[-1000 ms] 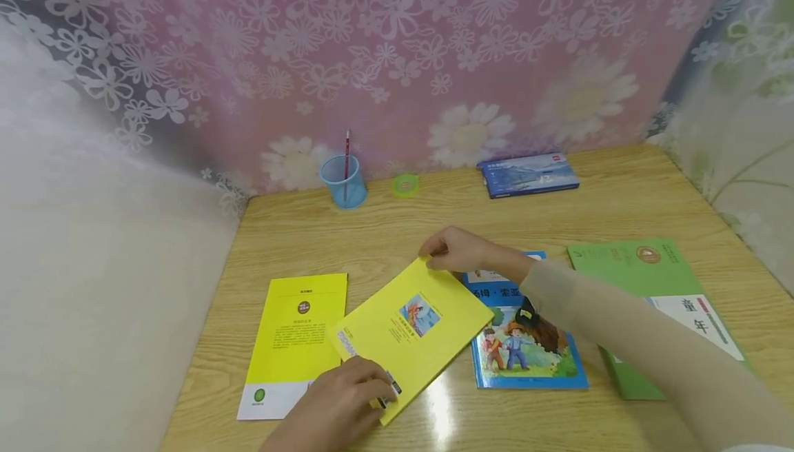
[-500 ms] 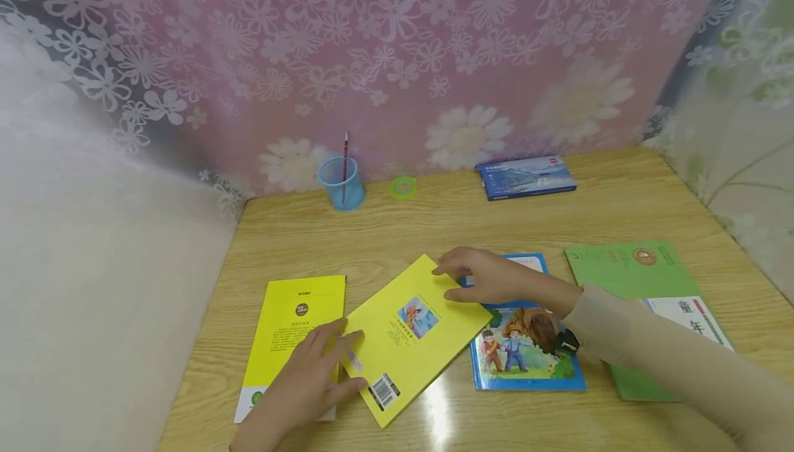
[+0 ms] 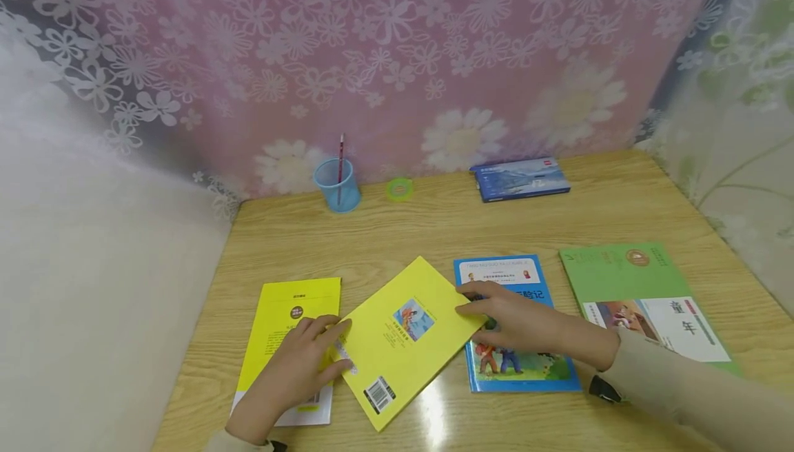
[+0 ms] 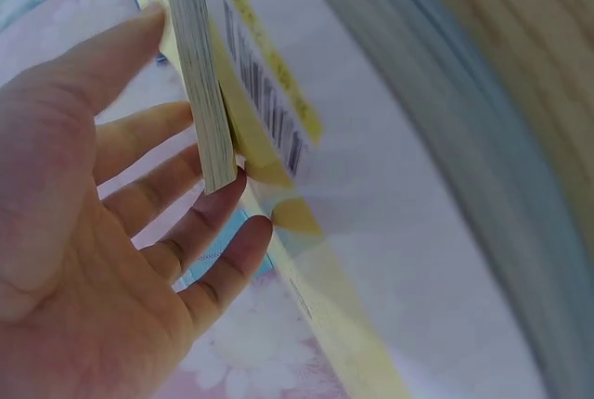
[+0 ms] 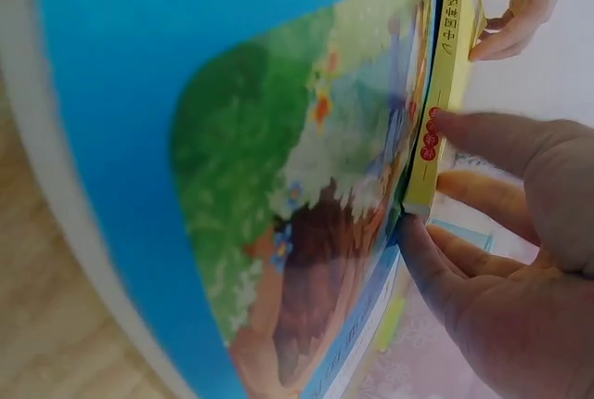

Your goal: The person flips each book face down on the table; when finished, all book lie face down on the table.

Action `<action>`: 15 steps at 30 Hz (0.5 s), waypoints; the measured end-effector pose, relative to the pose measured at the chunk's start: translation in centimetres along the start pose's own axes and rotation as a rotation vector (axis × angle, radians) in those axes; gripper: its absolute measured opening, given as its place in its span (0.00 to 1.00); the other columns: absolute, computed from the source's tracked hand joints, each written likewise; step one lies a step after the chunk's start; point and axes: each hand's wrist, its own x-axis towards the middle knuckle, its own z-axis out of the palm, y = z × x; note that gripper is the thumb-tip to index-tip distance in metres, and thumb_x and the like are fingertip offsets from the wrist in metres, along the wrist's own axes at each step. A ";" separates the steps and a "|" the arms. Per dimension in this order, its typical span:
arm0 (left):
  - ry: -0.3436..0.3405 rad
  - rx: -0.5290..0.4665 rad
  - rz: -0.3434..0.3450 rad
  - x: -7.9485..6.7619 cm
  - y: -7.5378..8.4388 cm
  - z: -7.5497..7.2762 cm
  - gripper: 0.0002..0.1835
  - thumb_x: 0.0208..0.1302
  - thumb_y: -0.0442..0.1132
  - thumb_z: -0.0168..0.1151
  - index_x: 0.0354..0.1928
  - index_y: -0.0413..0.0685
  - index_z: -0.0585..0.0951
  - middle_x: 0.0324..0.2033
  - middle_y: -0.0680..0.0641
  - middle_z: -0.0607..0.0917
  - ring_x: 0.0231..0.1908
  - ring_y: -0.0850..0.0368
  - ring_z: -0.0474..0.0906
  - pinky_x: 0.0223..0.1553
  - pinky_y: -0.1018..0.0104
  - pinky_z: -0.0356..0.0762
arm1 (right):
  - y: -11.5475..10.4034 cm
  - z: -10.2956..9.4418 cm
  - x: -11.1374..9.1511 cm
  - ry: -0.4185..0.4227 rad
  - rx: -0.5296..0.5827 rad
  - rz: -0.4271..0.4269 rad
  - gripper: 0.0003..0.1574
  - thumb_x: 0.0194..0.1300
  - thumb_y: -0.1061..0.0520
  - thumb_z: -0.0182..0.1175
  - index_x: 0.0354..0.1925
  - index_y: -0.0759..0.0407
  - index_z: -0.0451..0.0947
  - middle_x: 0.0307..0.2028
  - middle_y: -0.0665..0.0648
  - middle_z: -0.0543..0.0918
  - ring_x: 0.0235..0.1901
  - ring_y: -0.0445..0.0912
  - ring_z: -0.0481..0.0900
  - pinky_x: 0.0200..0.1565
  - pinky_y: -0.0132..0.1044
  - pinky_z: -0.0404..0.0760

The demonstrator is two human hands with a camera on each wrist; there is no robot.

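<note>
A yellow book (image 3: pixel 397 348), back cover up with a small picture and a barcode, lies at a slant between my two hands. My left hand (image 3: pixel 298 369) has its fingertips at the book's left edge, its palm over the yellow-and-white book (image 3: pixel 273 328). In the left wrist view, the fingers (image 4: pixel 223 278) are spread along the yellow book's page edge. My right hand (image 3: pixel 527 321) touches the right corner, above the blue picture book (image 3: pixel 521 376). The right wrist view shows the right thumb (image 5: pixel 492 139) at the yellow spine (image 5: pixel 450 65), fingers loosely extended.
A green book (image 3: pixel 614 266) lies at the right of the wooden table (image 3: pixel 372 238). Along the back stand a blue mesh cup (image 3: pixel 341 193) holding a pencil (image 3: pixel 340 159), a green tape roll (image 3: pixel 400 189) and a blue box (image 3: pixel 521 179). A flowered curtain hangs behind.
My right hand has let go of the yellow book's top corner and moved down to its right corner. My left hand has shifted from the barcode end to the left edge.
</note>
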 end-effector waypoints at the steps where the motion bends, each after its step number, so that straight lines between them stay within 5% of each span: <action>1: -0.001 0.007 0.001 0.0 -0.1 0.0 0.38 0.65 0.60 0.72 0.73 0.53 0.76 0.68 0.46 0.79 0.65 0.44 0.76 0.67 0.42 0.77 | -0.1 0.1 0.1 0.007 -0.011 -0.003 0.31 0.66 0.55 0.74 0.65 0.61 0.82 0.74 0.65 0.71 0.75 0.70 0.65 0.66 0.57 0.79; 9: 0.018 0.010 0.024 -0.3 0.0 0.1 0.35 0.61 0.58 0.75 0.69 0.56 0.81 0.63 0.47 0.83 0.61 0.45 0.80 0.62 0.43 0.81 | 0.0 -0.1 0.7 0.012 -0.062 -0.007 0.31 0.65 0.61 0.74 0.65 0.63 0.81 0.74 0.65 0.73 0.73 0.68 0.70 0.65 0.56 0.81; 15: 0.072 0.057 0.057 -0.9 0.1 0.1 0.29 0.59 0.56 0.78 0.63 0.61 0.86 0.57 0.52 0.86 0.53 0.54 0.82 0.55 0.53 0.84 | 0.6 -0.4 1.7 0.048 -0.104 -0.068 0.27 0.66 0.65 0.71 0.63 0.61 0.83 0.71 0.65 0.76 0.68 0.65 0.75 0.62 0.55 0.83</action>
